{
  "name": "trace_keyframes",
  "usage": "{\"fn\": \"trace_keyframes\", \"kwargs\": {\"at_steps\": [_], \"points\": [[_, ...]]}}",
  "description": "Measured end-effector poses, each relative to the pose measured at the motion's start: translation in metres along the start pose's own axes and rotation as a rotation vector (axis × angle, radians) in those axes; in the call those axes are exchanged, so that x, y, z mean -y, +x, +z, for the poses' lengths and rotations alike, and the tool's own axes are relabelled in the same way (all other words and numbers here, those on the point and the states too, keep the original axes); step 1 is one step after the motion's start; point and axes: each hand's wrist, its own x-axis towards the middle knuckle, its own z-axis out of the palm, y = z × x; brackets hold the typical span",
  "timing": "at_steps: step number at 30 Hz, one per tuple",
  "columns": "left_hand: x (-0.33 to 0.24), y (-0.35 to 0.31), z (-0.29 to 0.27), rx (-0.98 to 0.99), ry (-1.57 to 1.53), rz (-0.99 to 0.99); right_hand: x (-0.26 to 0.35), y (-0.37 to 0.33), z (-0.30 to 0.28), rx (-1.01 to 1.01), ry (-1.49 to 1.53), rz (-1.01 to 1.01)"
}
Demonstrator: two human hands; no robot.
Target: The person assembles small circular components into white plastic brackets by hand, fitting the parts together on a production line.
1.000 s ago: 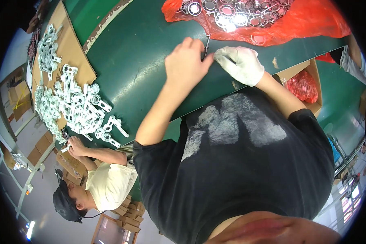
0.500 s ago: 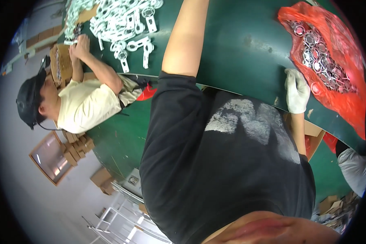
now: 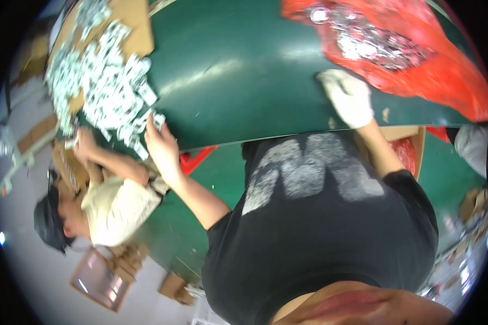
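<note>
The bare left hand (image 3: pixel 164 150) has been brought to one uncountable heap of white, ring-ended parts (image 3: pixel 111 81) on the smooth green table (image 3: pixel 244 92); its fingers are half spread, any hold unclear. The white-gloved right hand (image 3: pixel 350 98) is curled, any content hidden, beside one crinkled red plastic bag (image 3: pixel 444 81) of shiny rings (image 3: pixel 363 47)

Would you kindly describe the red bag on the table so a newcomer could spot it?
On the dark green table, look right, just beyond the white-gloved right hand. The red plastic bag there lies open, set apart from the pale parts at left by its colour and shiny contents.
</note>
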Motion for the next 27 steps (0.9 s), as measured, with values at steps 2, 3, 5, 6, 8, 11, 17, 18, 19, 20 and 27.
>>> {"fn": "trace_keyframes", "kwargs": {"at_steps": [2,3,5,6,8,11,17,18,19,20,27], "points": [[-0.041,0.005,-0.001,0.097,-0.054,-0.123,0.015,0.005,-0.006,0.111,0.093,0.172],[-0.052,0.009,0.005,0.117,-0.165,-0.106,0.023,0.009,-0.006,0.151,0.179,0.207],[-0.107,0.017,0.015,0.155,-0.434,-0.043,0.042,0.016,-0.008,0.233,0.151,0.245],[-0.121,0.018,0.031,0.201,-0.665,-0.001,0.053,0.019,-0.009,0.309,0.15,0.306],[-0.19,0.017,0.046,0.368,-0.865,0.127,0.041,0.01,0.014,0.03,0.082,-0.034],[-0.257,0.012,0.071,0.552,-0.956,0.357,0.05,0.02,0.004,0.082,0.118,0.168],[-0.314,0.078,0.101,0.072,-0.593,0.984,0.015,0.006,-0.018,-0.323,0.105,0.515],[-0.317,0.084,0.106,0.009,-0.456,1.013,0.012,0.0,-0.019,-0.33,0.104,0.518],[-0.319,0.088,0.11,-0.018,-0.38,1.045,0.016,-0.004,-0.024,-0.285,0.108,0.547],[-0.318,0.092,0.114,-0.046,-0.302,1.074,0.019,-0.007,-0.026,-0.237,0.114,0.574],[-0.306,0.084,0.097,0.032,-0.511,0.903,0.02,-0.004,-0.026,-0.163,0.016,0.616]]}}
